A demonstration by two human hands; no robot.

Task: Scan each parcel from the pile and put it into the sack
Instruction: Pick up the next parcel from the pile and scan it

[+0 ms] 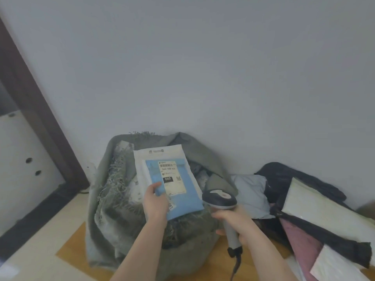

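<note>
So we've got the blue parcel point(178, 191) up in our left hand point(155, 201), thumb on top and fingers curled under its lower left corner, label facing us. It looks like two parcels stacked actually: a white one point(160, 157) sits right behind the blue, sticking out at the top and left. Can't tell if the hand pinches both or the white one just rests in the sack. We're holding it flat and tilted up so the barcode on the shipping label point(172, 176) faces the scanner, and it hangs right over the mouth of the grey woven sack point(113, 209), so dropping it in afterwards should be a short move.

Right hand point(235, 224) is wrapped tight round the handle of the scanner point(220, 197), head pointed toward the label, just beside the parcel's right edge.

Count: one scanner, one sack, one label in view. The pile point(304, 209) on the right, lying on the floor against the wall, shows roughly five soft mailers: a pale blue one, a couple of black ones, two whitish ones, plus something pinkish. A few parcels already show inside the sack, too jumbled to count.
</note>
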